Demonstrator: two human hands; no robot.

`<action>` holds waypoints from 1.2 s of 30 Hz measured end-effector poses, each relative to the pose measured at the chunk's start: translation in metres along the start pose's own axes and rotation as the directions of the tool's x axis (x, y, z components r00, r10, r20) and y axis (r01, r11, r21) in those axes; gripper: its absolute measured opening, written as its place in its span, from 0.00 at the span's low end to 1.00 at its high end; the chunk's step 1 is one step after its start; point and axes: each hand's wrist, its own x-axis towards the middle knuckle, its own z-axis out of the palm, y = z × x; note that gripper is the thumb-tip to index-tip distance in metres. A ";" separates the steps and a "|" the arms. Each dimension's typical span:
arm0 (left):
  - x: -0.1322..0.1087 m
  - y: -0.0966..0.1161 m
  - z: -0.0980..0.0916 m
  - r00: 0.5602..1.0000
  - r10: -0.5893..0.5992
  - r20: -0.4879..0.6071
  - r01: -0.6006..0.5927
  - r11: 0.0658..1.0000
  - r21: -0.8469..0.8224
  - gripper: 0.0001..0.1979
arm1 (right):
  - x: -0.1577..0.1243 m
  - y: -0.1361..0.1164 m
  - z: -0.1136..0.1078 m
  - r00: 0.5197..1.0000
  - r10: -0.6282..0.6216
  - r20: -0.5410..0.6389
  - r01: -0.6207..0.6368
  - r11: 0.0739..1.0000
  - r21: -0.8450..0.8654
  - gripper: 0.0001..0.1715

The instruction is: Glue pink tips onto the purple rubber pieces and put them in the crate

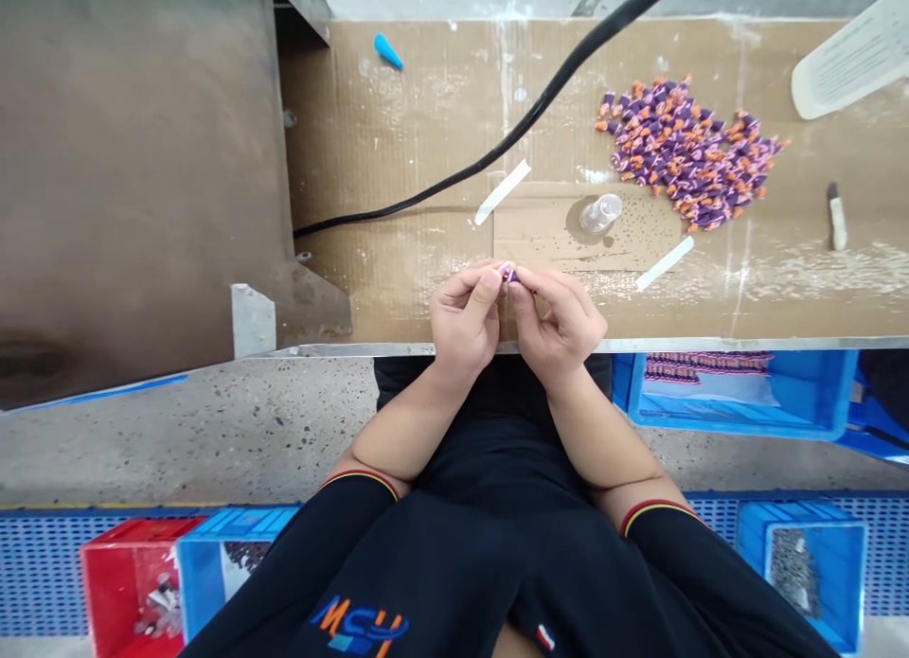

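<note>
Purple-pink plastic piece (508, 275) pinched at fingertips of both hands, above cardboard bench top (398, 166) near its front edge; left hand (463, 317) and right hand (558, 322) curled, close together; similar pieces' pile (686, 156) well off ahead-right.

A factory workbench, cardboard-covered table (398, 156), blue parts crates (802, 573), concrete floor (177, 440)

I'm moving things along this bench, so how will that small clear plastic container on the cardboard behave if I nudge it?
The clear plastic container appears to lie on its side and looks round, so it would probably roll when pushed. Its thin, see-through wall suggests that it is light for its size. It may well dent rather than shatter, though the pictures cannot settle that.
</note>
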 end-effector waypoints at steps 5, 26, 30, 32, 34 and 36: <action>-0.001 -0.001 0.001 1.000 0.016 -0.018 -0.015 0.999 0.033 0.14 | -0.003 0.001 -0.002 0.999 0.020 0.026 -0.019 0.999 -0.046 0.08; -0.007 -0.008 -0.002 0.944 0.328 0.016 -0.306 0.862 0.403 0.13 | -0.007 0.001 0.001 1.000 -0.003 0.008 0.004 0.977 -0.211 0.07; -0.009 -0.010 -0.002 0.923 0.383 0.028 -0.364 0.849 0.382 0.06 | -0.006 -0.001 0.003 0.998 -0.053 -0.045 0.045 0.986 -0.163 0.03; -0.009 -0.010 -0.001 0.917 0.398 0.038 -0.382 0.845 0.374 0.04 | -0.007 0.000 0.003 0.998 -0.049 -0.044 0.040 0.982 -0.183 0.03; -0.010 -0.009 -0.001 0.916 0.399 0.054 -0.387 0.836 0.389 0.05 | -0.008 0.001 0.003 0.999 -0.025 -0.031 0.017 0.976 -0.219 0.05; -0.010 -0.008 -0.001 0.915 0.396 0.084 -0.393 0.818 0.421 0.06 | -0.008 0.002 0.002 0.999 -0.015 -0.035 0.007 0.978 -0.210 0.05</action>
